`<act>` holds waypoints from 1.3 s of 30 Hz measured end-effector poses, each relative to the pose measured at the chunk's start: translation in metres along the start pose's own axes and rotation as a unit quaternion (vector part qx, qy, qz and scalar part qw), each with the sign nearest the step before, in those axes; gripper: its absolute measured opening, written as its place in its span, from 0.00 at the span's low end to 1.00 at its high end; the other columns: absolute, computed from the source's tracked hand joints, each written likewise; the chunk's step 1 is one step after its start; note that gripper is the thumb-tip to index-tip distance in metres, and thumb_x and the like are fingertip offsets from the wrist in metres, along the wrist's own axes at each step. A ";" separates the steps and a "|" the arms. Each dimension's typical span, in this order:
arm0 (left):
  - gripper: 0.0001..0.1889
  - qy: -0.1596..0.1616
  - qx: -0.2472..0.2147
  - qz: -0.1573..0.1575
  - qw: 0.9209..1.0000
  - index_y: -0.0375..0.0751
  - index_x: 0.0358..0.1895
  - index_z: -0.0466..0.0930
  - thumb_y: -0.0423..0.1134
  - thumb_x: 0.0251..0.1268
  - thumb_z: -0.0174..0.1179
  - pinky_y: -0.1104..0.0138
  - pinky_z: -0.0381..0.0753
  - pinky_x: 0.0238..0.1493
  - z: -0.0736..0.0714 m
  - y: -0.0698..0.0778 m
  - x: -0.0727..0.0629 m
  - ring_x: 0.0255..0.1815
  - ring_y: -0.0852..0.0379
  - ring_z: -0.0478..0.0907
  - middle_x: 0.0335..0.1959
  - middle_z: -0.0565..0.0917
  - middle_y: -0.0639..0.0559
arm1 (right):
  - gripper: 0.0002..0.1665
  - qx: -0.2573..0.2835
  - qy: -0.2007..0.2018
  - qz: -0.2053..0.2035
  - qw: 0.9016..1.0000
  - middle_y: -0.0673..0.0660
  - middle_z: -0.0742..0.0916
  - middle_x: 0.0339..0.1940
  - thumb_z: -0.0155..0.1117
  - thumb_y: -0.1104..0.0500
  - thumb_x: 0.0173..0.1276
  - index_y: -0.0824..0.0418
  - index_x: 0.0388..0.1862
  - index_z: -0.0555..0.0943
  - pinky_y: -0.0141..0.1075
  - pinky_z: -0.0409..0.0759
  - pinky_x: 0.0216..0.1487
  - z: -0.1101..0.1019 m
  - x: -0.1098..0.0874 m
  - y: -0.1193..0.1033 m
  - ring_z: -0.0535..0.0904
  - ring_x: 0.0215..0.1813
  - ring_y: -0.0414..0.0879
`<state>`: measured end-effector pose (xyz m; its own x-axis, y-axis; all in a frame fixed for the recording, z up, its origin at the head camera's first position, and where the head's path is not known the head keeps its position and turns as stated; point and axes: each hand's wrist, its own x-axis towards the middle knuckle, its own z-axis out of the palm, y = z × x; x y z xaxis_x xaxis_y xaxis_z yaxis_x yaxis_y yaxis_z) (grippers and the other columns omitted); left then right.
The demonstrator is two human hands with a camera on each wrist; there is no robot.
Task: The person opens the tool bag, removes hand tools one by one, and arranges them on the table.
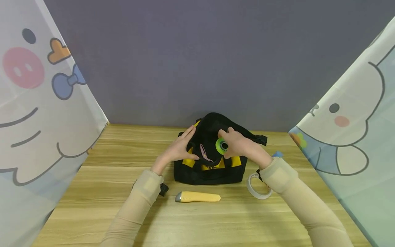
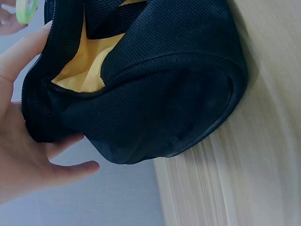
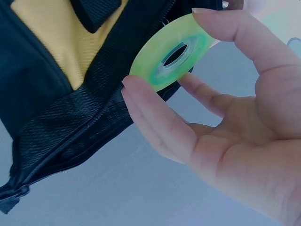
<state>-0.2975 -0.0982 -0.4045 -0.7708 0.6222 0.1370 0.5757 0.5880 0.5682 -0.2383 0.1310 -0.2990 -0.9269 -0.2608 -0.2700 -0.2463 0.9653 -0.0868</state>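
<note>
My right grip [image 1: 237, 142] is clamped on a green roll [image 1: 218, 146], pinching it between thumb and fingertips right of the frame's centre, at the mouth of a black and yellow bag [image 1: 210, 175]. My left grip [image 1: 180, 148] has thumb and fingers straight and spread apart, touching the bag's rim just left of centre. A pink item [image 1: 203, 152] shows in the opening. Lower centre, a yellow cutter [image 1: 199, 197] lies on the surface [image 1: 197, 224]; a white tape ring [image 1: 251, 188] lies lower right, partly hidden by my wrist.
</note>
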 end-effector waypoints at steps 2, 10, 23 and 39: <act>0.63 0.000 -0.001 -0.002 1.000 0.42 0.81 0.38 0.51 0.51 0.76 0.38 0.57 0.75 0.000 0.000 -0.001 0.81 0.38 0.51 0.84 0.41 0.45 | 0.35 0.000 0.003 -0.005 1.000 0.67 0.73 0.53 0.76 0.61 0.57 0.58 0.61 0.68 0.40 0.73 0.37 0.002 -0.004 0.002 0.72 0.40 0.53; 0.63 -0.003 -0.002 -0.006 1.000 0.43 0.81 0.38 0.51 0.51 0.76 0.37 0.57 0.74 -0.001 0.000 0.000 0.81 0.37 0.51 0.84 0.40 0.46 | 0.35 0.022 0.019 -0.028 0.999 0.67 0.73 0.49 0.74 0.64 0.56 0.61 0.60 0.69 0.40 0.70 0.35 0.011 -0.022 0.009 0.69 0.37 0.52; 0.63 -0.003 -0.007 -0.002 1.000 0.43 0.81 0.37 0.51 0.51 0.76 0.36 0.54 0.75 -0.002 -0.002 0.001 0.81 0.37 0.50 0.84 0.39 0.47 | 0.35 0.034 0.029 -0.029 0.999 0.63 0.73 0.45 0.77 0.64 0.53 0.58 0.58 0.70 0.39 0.69 0.35 0.028 -0.039 0.011 0.67 0.37 0.52; 0.62 -0.002 -0.010 0.003 1.000 0.42 0.81 0.37 0.51 0.52 0.75 0.35 0.54 0.74 -0.001 -0.003 0.001 0.81 0.36 0.51 0.84 0.40 0.45 | 0.39 0.048 0.029 -0.023 0.998 0.62 0.73 0.43 0.80 0.64 0.49 0.61 0.59 0.71 0.36 0.70 0.33 0.059 -0.060 0.017 0.68 0.33 0.50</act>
<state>-0.3004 -0.0996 -0.4054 -0.7668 0.6270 0.1376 0.5745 0.5746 0.5830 -0.1700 0.1624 -0.3403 -0.9307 -0.3016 -0.2071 -0.2639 0.9455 -0.1909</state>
